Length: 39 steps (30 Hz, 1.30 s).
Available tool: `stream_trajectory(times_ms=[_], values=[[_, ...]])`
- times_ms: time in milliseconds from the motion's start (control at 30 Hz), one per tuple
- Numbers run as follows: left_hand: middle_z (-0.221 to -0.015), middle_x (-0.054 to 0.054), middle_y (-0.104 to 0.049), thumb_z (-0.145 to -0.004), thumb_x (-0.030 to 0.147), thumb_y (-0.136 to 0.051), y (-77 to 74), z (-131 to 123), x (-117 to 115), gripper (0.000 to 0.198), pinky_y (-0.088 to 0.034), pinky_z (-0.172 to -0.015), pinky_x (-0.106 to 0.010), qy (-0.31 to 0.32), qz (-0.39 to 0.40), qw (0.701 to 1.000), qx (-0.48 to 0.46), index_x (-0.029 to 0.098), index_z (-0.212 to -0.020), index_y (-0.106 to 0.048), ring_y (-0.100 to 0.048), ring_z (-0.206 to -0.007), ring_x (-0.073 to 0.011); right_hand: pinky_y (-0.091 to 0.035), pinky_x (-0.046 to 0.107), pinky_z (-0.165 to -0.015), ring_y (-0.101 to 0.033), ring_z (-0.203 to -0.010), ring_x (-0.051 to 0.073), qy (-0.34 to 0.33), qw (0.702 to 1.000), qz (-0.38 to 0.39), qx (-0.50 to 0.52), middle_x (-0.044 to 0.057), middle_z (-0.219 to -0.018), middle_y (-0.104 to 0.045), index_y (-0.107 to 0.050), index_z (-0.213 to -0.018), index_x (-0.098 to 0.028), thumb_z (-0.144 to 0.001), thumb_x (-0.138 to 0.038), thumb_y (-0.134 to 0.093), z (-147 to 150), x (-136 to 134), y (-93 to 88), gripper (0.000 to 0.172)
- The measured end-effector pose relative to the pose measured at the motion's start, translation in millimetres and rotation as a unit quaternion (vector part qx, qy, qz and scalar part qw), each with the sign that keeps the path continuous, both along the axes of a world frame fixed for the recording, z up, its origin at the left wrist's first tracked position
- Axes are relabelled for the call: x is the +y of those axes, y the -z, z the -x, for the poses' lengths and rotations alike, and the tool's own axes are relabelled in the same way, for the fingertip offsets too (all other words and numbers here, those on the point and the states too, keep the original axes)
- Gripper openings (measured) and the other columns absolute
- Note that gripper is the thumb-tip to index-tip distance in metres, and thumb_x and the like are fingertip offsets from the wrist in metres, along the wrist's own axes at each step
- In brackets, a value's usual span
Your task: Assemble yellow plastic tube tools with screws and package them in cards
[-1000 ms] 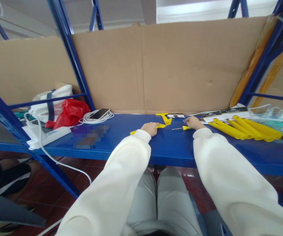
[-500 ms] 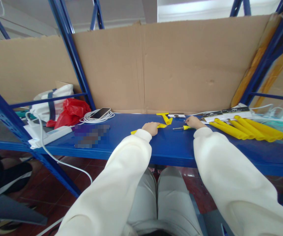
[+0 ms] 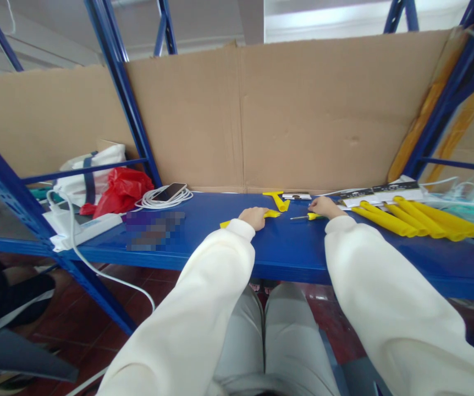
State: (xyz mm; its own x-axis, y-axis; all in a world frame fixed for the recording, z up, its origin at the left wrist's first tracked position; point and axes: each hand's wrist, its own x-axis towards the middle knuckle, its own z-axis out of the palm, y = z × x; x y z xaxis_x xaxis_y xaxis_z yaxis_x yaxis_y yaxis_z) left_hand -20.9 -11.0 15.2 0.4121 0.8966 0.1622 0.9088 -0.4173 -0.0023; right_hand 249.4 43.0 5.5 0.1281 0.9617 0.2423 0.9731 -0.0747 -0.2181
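My left hand (image 3: 254, 216) lies closed over a long yellow plastic piece (image 3: 271, 213) flat on the blue shelf (image 3: 286, 247). A yellow T-shaped piece (image 3: 277, 199) lies just beyond it. My right hand (image 3: 325, 207) rests on the shelf with its fingers curled at the yellow handle of a small screwdriver (image 3: 305, 216), whose metal tip points left. Both arms are in white sleeves.
Several yellow tubes (image 3: 414, 220) and a printed card (image 3: 379, 193) lie at the right. At the left are a phone on coiled white cable (image 3: 166, 194), a red bag (image 3: 121, 190), a white power strip (image 3: 82, 228). A cardboard sheet (image 3: 295, 115) backs the shelf. Blue uprights stand on both sides.
The camera view has shifted slightly. Both hands stay in the same places on the yellow piece and the screwdriver.
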Motion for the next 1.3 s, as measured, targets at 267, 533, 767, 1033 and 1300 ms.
stream_trajectory(times_ms=[267,533,767,1033,1300], values=[[-0.134,-0.007,-0.069,-0.094,0.019,-0.048,-1.5,0,-1,0.052,-0.051,-0.104,-0.034,-0.001,0.004,1.0,0.008,0.03,-0.145,-0.057,-0.067,-0.121,-0.024,-0.054,0.023,-0.08,-0.075,-0.088,0.023,-0.018,1.0,-0.017,0.011,0.007,-0.08,-0.079,-0.079,-0.069,-0.021,-0.076,-0.014,-0.071,2,8,1.3,0.012],[-0.133,-0.007,-0.07,-0.094,0.019,-0.048,-0.3,0,-1,0.051,-0.052,-0.103,-0.036,0.0,0.0,1.0,-0.002,0.031,-0.143,-0.06,-0.067,-0.12,-0.0251,-0.054,0.024,-0.078,-0.075,-0.084,0.022,-0.048,0.998,-0.031,0.017,0.008,-0.082,-0.079,-0.081,-0.074,-0.019,-0.077,-0.013,-0.071,2,13,4.3,0.012],[-0.133,-0.007,-0.069,-0.094,0.018,-0.048,-0.7,0,-1,0.052,-0.051,-0.103,-0.035,0.005,0.002,1.0,0.0,0.029,-0.144,-0.059,-0.067,-0.12,-0.0252,-0.053,0.022,-0.084,-0.075,-0.092,0.02,-0.061,0.998,-0.025,-0.002,0.005,-0.091,-0.081,-0.082,-0.082,-0.021,-0.079,-0.012,-0.067,4,18,4.6,0.018],[-0.133,-0.008,-0.07,-0.094,0.018,-0.048,0.0,0,-1,0.05,-0.052,-0.102,-0.037,0.007,0.003,1.0,0.002,0.03,-0.141,-0.061,-0.068,-0.119,-0.0259,-0.053,0.021,-0.079,-0.074,-0.083,0.019,-0.097,0.995,-0.013,-0.007,0.005,-0.087,-0.08,-0.082,-0.083,-0.018,-0.081,-0.013,-0.065,8,23,2.9,0.018],[-0.132,-0.007,-0.07,-0.094,0.018,-0.048,0.5,0,0,0.051,-0.052,-0.103,-0.036,0.007,0.002,1.0,-0.002,0.03,-0.142,-0.06,-0.068,-0.119,-0.0254,-0.052,0.021,-0.074,-0.073,-0.078,0.019,-0.097,0.995,-0.025,-0.001,0.006,-0.08,-0.079,-0.08,-0.075,-0.018,-0.081,-0.017,-0.068,12,20,2.9,0.013]])
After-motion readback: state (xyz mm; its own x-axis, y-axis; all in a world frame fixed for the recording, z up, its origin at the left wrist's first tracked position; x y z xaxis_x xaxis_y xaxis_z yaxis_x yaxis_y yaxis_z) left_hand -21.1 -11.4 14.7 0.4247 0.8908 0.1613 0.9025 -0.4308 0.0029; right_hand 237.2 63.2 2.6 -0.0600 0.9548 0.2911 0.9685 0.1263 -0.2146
